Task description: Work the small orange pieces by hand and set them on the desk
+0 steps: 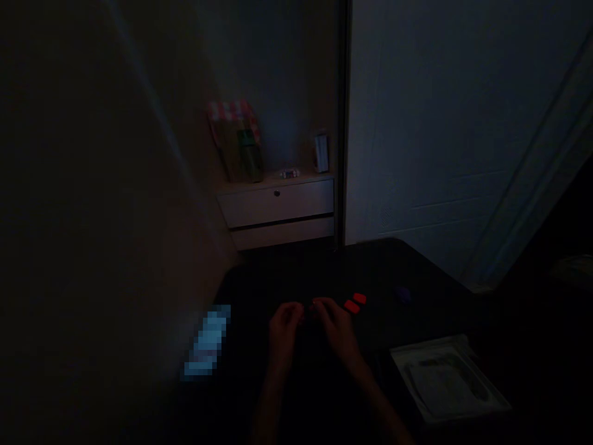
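Note:
The room is very dark. My left hand [283,329] and my right hand [334,324] rest close together over a black table [370,272], fingers curled toward each other. Between the fingertips is something small that I cannot make out. Two small red pieces [354,303] lie on the table just right of my right hand, apart from it. A small purple object [402,293] lies farther right.
A clear plastic packet or tray [449,377] lies at the table's right front. A pale blue blurred patch [207,343] shows at the left. Behind, a low drawer unit [278,207] carries a checked bag [236,142] and small items, beside a white wall.

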A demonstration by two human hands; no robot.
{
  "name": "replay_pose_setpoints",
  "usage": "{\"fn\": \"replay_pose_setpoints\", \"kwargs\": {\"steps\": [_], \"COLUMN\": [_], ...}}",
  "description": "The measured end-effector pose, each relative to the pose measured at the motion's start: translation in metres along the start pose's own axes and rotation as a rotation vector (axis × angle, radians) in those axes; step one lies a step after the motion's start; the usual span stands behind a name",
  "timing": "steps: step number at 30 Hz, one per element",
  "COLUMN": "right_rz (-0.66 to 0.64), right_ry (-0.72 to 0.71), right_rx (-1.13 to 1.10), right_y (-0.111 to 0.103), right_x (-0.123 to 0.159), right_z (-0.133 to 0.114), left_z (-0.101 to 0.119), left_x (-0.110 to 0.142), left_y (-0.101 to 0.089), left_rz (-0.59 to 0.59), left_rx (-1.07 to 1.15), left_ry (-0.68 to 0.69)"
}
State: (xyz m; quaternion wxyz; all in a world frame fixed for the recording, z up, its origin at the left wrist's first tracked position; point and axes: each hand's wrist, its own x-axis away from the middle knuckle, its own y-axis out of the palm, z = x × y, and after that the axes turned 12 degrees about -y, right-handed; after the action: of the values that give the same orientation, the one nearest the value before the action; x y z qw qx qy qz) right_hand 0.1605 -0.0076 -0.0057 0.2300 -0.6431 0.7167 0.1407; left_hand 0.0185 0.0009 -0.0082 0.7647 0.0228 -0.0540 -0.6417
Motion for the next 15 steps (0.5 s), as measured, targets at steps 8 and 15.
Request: {"fn": "replay_pose_setpoints", "kwargs": {"steps": [8,15], "right_rz": [0.054,0.051], "right_ry": [-0.058,-0.105], "right_rx": [0.001,0.003], "right_y": [0.000,-0.002], "right_x": [-0.003,-0.003], "right_z": [0.007,0.010], "left_z": [-0.009,-0.014], "left_x": [-0.002,-0.001], "left_y": [0.002,0.007], "left_rz": [0.190,0.236], "left_rx": [-0.443,-0.737], "left_ry": [0.222,0.364]}}
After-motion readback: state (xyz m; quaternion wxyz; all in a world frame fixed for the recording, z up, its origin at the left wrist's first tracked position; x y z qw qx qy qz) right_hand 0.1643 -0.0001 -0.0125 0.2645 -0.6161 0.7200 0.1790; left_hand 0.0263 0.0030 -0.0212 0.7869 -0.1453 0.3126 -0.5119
